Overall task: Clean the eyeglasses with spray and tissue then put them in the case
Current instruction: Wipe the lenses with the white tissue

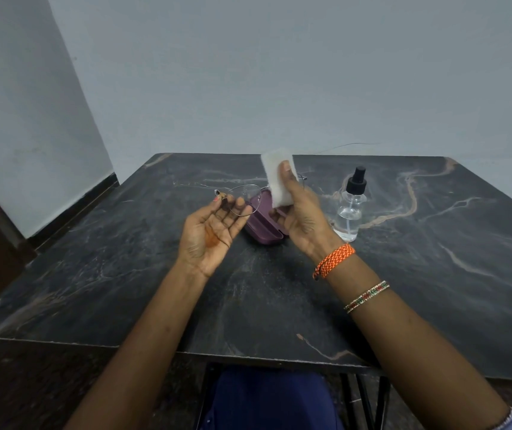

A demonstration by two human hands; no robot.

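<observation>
Where held: while both hands hover above the tabletop, the thin metal-framed eyeglasses (244,198) sit between them, over the case.
Left grip: the left hand (214,232), palm up, pinches the frame's left end in its fingertips (224,197).
Right grip: the right hand (299,217) clamps a folded white tissue (278,178) under its thumb, against the right lens, which the tissue hides.
Case: the open purple eyeglass case (264,228) lies on the tabletop just beneath the glasses, partly hidden by the hands.
Spray: a clear glass spray bottle with a black pump top (350,209) stands upright just right of the right hand.
Tabletop: dark marbled stone tabletop (434,274).
Wrist: an orange braided band (335,260) and a beaded bangle (367,297) circle the right forearm.
</observation>
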